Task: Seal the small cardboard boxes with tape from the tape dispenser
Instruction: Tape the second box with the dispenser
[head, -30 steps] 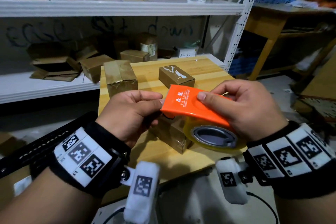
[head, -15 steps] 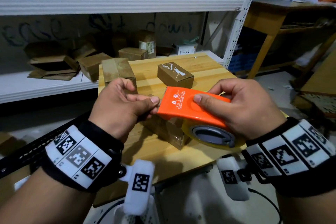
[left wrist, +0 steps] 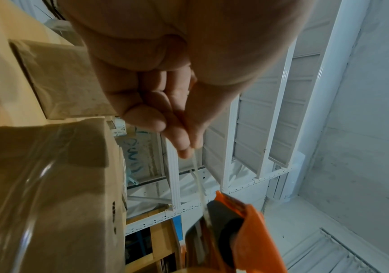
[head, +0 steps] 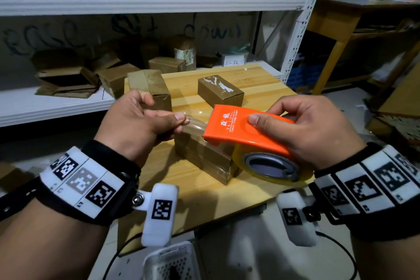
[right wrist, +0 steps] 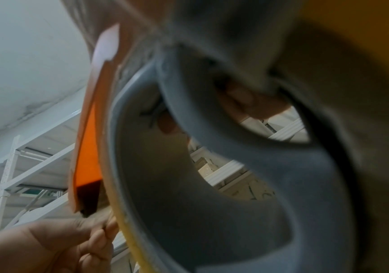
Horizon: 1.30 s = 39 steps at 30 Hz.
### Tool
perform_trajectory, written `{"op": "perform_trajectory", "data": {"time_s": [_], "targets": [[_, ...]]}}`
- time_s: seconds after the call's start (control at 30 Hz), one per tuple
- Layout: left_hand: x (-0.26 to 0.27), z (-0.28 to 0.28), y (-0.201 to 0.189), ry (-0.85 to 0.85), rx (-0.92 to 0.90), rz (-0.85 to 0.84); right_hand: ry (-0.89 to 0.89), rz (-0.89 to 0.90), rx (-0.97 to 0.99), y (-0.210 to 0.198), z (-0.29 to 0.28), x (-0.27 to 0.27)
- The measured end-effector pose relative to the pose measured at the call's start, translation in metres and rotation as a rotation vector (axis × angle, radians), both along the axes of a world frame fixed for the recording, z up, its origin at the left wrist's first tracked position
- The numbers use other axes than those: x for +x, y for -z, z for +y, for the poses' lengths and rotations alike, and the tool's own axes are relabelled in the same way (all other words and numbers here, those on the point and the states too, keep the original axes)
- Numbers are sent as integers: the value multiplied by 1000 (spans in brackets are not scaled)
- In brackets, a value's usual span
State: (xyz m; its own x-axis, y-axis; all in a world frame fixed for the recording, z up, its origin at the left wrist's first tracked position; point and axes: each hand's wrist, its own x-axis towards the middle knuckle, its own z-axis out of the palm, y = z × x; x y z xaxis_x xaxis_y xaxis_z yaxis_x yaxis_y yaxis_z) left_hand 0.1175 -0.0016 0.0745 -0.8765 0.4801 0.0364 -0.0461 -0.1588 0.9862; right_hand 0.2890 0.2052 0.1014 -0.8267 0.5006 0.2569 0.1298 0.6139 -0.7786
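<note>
Both hands work above the table's (head: 261, 79) front edge: the right hand (head: 318, 129) grips the orange dispenser (head: 241, 129), the left hand (head: 141, 120) pinches its tape (head: 195, 124) end. A box (head: 204, 157) lies beneath them.

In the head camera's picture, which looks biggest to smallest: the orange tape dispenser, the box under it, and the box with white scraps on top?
1. Orange tape dispenser, though it is nearest the camera.
2. Box under it, partly hidden, so unsure.
3. Box with white scraps, farther back.
</note>
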Motion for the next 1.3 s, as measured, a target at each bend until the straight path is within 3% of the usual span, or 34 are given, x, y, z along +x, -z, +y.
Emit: {"op": "perform_trajectory", "data": {"time_s": [0.2,0.9,1.3], "targets": [[-11,-6,1,-81,-17,11,8,-2,-2,-1,2,1],[-39,-6,4,-132,-13,-50,60,-99,-10,-5,13,10],[-51,1,1,-154,-224,15,137,-173,1,-10,9,16]]}}
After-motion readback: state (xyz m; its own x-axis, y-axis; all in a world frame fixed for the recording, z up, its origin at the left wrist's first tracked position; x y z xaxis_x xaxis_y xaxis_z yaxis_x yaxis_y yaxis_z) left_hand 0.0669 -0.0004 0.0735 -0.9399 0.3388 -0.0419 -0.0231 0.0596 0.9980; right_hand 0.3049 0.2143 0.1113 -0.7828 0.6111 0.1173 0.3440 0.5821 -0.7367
